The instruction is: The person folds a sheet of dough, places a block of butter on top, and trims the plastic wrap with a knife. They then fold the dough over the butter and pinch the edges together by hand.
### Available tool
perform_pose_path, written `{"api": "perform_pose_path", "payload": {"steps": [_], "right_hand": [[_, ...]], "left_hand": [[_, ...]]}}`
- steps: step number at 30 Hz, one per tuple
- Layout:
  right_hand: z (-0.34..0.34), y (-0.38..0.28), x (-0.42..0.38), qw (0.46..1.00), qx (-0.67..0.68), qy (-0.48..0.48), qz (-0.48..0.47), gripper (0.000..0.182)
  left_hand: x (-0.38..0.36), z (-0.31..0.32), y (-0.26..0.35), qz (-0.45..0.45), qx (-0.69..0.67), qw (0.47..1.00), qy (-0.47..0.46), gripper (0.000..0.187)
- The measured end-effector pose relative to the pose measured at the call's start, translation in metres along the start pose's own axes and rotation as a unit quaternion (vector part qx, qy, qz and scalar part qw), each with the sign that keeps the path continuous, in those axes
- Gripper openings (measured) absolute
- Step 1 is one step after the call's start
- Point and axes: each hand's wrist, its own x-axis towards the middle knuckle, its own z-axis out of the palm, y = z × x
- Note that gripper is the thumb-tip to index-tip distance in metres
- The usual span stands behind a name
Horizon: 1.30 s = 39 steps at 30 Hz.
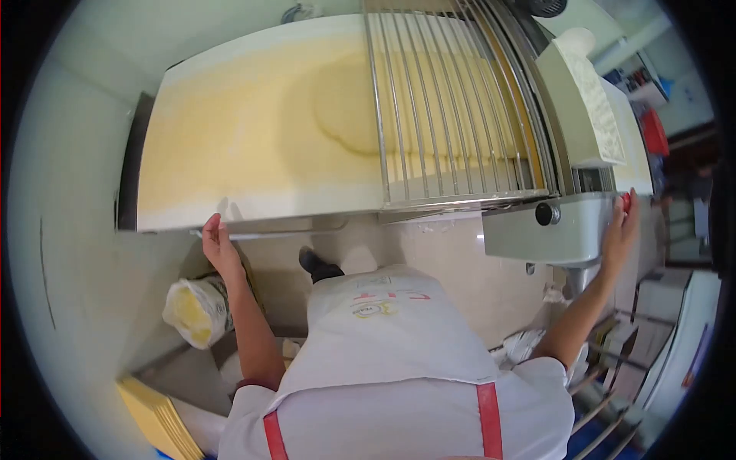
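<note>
A dough sheeter stands before me, its long belt [207, 153] running left, with a pale yellow dough sheet [345, 96] lying partly under the wire guard [441, 115]. My left hand [220, 244] is at the belt's front edge near the left end, fingers upward and fairly straight, holding nothing that I can see. Far to the right, my right hand [622, 226] has its fingertips around a red knob [626, 202] at the end of the machine's grey control housing [548, 234]. A black knob [547, 214] sits on that housing, apart from my hand.
An open white sack [192, 313] with yellow contents stands at lower left. Yellow boards [165, 418] are stacked below it. A metal rack [613, 383] is at lower right. Under the belt runs a thin rail [291, 231]. A dark shoe [310, 259] shows on the tiled floor.
</note>
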Motion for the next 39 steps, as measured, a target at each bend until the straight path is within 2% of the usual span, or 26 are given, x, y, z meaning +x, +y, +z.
{"api": "perform_pose_path", "payload": {"steps": [3, 6, 7, 10, 13, 18, 23, 26, 30, 31, 33, 34, 35, 36, 37, 38, 39], "right_hand": [[0.011, -0.016, -0.011, 0.989, -0.124, 0.063, -0.047, 0.055], [0.011, -0.029, -0.011, 0.984, -0.172, 0.049, -0.004, 0.06], [0.011, -0.028, -0.012, 0.986, -0.164, 0.04, 0.004, 0.063], [0.019, -0.028, -0.023, 0.972, -0.226, 0.063, -0.036, 0.065], [0.026, -0.042, -0.032, 0.966, -0.248, 0.066, -0.041, 0.065], [0.025, -0.049, -0.031, 0.968, -0.243, 0.051, -0.038, 0.063], [0.025, -0.052, -0.032, 0.968, -0.241, 0.064, -0.041, 0.058], [0.024, -0.054, -0.031, 0.965, -0.253, 0.06, -0.039, 0.056], [0.02, -0.038, -0.028, 0.957, -0.282, 0.056, -0.046, 0.056], [0.02, -0.044, -0.03, 0.966, -0.255, 0.048, -0.007, 0.053], [0.02, -0.023, -0.026, 0.99, -0.137, 0.043, 0.015, 0.05], [0.017, -0.018, -0.024, 0.986, -0.161, 0.04, 0.034, 0.047], [0.01, 0.003, -0.02, 0.989, -0.149, 0.024, -0.004, 0.043], [-0.009, -0.001, -0.008, 0.98, -0.181, -0.057, 0.068, 0.043], [-0.029, 0.041, 0.022, 0.973, -0.211, -0.083, 0.053, 0.045], [-0.041, 0.048, 0.047, 0.942, -0.26, -0.167, 0.134, 0.049], [-0.024, 0.032, 0.062, 0.947, -0.303, -0.103, 0.038, 0.048]], "left_hand": [[0.067, 0.002, -0.025, 0.033, 0.053, 0.997, -0.047, 0.033], [0.109, 0.02, -0.02, 0.053, 0.124, 0.985, -0.105, 0.039], [0.121, 0.026, -0.018, 0.029, 0.141, 0.98, -0.14, 0.048], [0.15, 0.047, -0.032, 0.088, 0.215, 0.958, -0.169, 0.056], [0.174, 0.062, -0.038, 0.083, 0.219, 0.955, -0.184, 0.065], [0.212, 0.071, -0.051, 0.102, 0.32, 0.933, -0.125, 0.078], [0.263, 0.034, -0.08, 0.105, 0.389, 0.914, -0.038, 0.086], [0.299, -0.008, -0.097, 0.128, 0.371, 0.919, -0.037, 0.084], [0.339, -0.054, -0.087, 0.082, 0.344, 0.934, -0.044, 0.079], [0.356, -0.073, -0.106, 0.092, 0.348, 0.932, -0.046, 0.081], [0.38, -0.099, -0.127, 0.074, 0.269, 0.96, -0.038, 0.084], [0.396, -0.117, -0.144, 0.074, 0.315, 0.946, -0.019, 0.088], [0.406, -0.129, -0.139, 0.055, 0.376, 0.925, -0.013, 0.09], [0.413, -0.136, -0.133, 0.02, 0.328, 0.945, -0.004, 0.089], [0.408, -0.135, -0.096, -0.029, 0.291, 0.956, -0.019, 0.083], [0.42, -0.146, -0.09, -0.024, 0.157, 0.983, -0.094, 0.073], [0.423, -0.15, -0.078, -0.089, 0.124, 0.985, -0.08, 0.063]]}}
